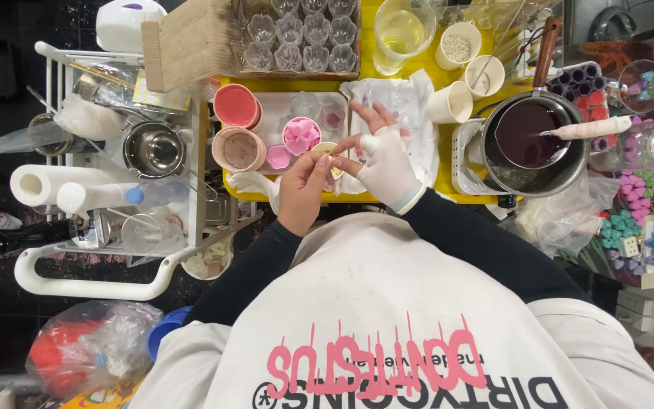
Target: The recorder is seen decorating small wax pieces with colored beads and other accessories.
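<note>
My left hand [303,185] is bare and my right hand [384,165] wears a white glove. Both meet over the front edge of a yellow table [448,189]. Together they pinch a small cream round piece [328,150] between their fingertips. Just beyond it lies a white tray [266,113] with a pink flower-shaped mould [301,135] and a small pink disc [278,157]. Two pink cups [238,106] [240,150] stand at the tray's left end. A crumpled clear plastic bag [406,102] lies under my right hand's fingers.
Right of my hands sits a pot of dark purple liquid [531,136] with a pale stirring tool [590,128] across it. Paper cups [459,45], a clear jug [403,30] and clear moulds [300,34] stand behind. A white cart [92,280] with a steel bowl [153,148] stands left.
</note>
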